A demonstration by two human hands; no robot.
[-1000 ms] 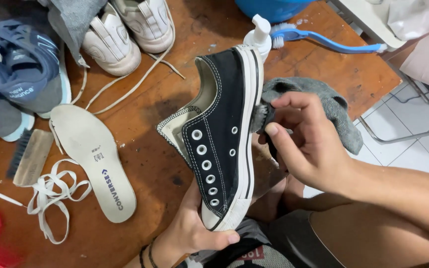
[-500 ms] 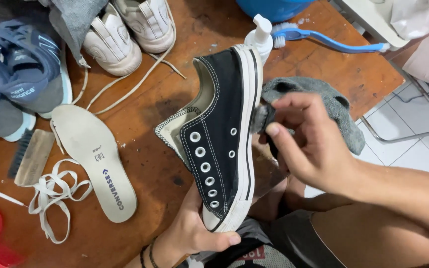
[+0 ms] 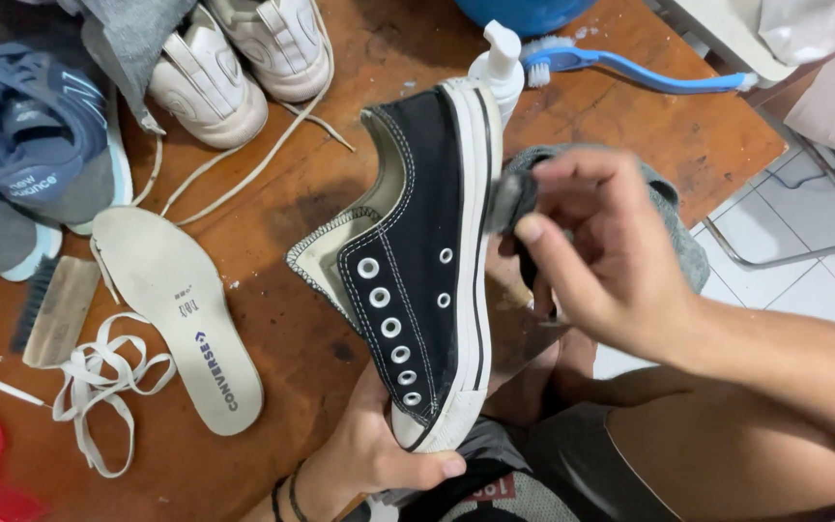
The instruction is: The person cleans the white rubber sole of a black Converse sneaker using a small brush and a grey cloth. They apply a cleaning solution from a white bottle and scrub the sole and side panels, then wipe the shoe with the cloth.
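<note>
Gripping the toe end of a black canvas sneaker (image 3: 417, 271), the left hand (image 3: 379, 445) is holding it tilted above the wooden table (image 3: 282, 319) with its fingers curled around the white toe cap; the right hand (image 3: 601, 251) is pinching a fold of grey cloth (image 3: 674, 222) between thumb and fingertips and pressing it against the white sole edge near the heel; judging by its look, the rubber strip is appearing fairly clean along most of its length, though the far side of the shoe is facing away and cannot be checked; the laces are already out, with a white lace (image 3: 99, 382) and an insole (image 3: 181, 314) lying on the table to the left; a white pump bottle (image 3: 500, 63) is standing half hidden behind the heel; a blue brush (image 3: 620, 66) is lying beyond it; the cloth's contact point is blurring, so any remaining dirt there is hard to make out.
</note>
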